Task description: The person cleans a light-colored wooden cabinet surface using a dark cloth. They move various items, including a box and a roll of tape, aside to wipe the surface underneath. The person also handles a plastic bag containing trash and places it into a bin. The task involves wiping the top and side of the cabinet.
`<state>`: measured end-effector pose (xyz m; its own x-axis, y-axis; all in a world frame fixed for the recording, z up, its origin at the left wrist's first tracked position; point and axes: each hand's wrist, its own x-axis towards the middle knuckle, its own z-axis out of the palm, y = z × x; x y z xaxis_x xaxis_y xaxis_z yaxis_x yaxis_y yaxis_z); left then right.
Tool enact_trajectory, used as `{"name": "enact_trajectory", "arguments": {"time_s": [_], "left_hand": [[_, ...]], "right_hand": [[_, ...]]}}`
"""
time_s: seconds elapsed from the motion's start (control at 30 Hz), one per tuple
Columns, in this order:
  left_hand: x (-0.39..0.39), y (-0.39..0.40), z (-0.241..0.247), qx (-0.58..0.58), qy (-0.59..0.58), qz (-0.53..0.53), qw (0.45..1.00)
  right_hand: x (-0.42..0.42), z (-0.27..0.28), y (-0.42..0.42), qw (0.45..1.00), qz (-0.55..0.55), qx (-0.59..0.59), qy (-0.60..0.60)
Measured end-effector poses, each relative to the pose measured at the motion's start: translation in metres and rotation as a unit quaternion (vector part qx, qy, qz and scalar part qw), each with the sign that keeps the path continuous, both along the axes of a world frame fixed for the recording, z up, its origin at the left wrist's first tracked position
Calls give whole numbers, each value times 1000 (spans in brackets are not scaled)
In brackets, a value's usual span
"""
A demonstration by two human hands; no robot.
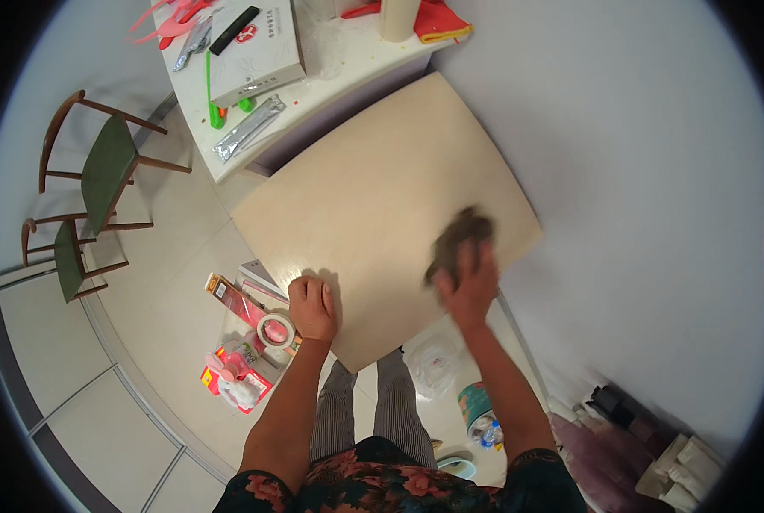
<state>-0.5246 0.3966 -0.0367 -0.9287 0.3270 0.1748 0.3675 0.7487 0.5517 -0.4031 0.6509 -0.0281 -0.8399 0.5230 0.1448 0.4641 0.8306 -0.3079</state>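
A pale wood-look tabletop lies before me, turned at an angle, its right side close to the wall. On its right part my right hand holds a bunched dark brown cloth against the surface, palm down. Both the hand and the cloth are blurred by motion. My left hand rests at the tabletop's near left edge with its fingers curled under, and nothing shows in it. Its wrist passes close to a roll of tape that lies lower, beside the table.
A white counter behind the tabletop bears a white box, a foil packet and a red cloth. Two green-seated chairs stand left. Boxes and a plush toy sit lower left. A bin stands right of my legs.
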Motion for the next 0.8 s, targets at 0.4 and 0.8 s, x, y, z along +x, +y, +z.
{"name": "enact_trajectory", "arguments": {"time_s": [0.4,0.8], "left_hand": [[-5,-2,3,3,-39,0,999],[-4,-5,3,15,-21,-7,1000]], "right_hand": [[-182,-22,88,994,-57,76,62],[-183,8,-47,981,191,-22,39]]}}
